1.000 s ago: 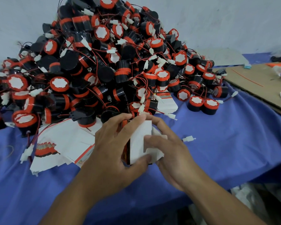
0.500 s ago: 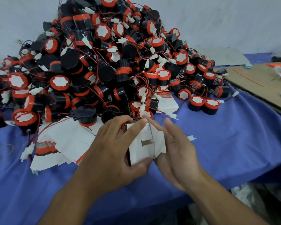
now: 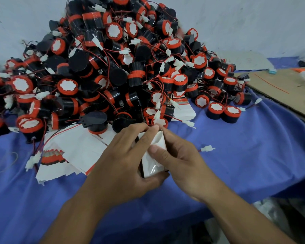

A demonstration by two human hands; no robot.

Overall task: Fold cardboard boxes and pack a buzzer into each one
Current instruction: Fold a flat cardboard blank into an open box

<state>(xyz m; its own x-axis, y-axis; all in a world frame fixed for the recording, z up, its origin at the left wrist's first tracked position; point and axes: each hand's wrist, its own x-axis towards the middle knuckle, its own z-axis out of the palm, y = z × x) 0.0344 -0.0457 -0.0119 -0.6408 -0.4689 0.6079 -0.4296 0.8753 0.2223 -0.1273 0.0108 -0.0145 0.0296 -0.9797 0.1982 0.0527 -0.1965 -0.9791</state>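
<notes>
Quick note on the little white box [image 3: 151, 166]: it's thin glossy card, so we'd guess it's super light, a bit slippery, and quick to dent if we squeeze the panels. Better to hold it by the edges and corners. It sits between both hands, just in front of the buzzer pile [image 3: 113, 67], over the blue surface [image 3: 245, 155]. Our left hand [image 3: 123, 161] wraps its side with the thumb under the bottom edge. Our right hand [image 3: 181, 162] grips it too, thumb pressing a flap flat. We can't tell if a buzzer's inside.

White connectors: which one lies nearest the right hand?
The white connector alone on the blue cloth right of the right hand; the others lie farther back, in or beside the buzzer pile.
</notes>
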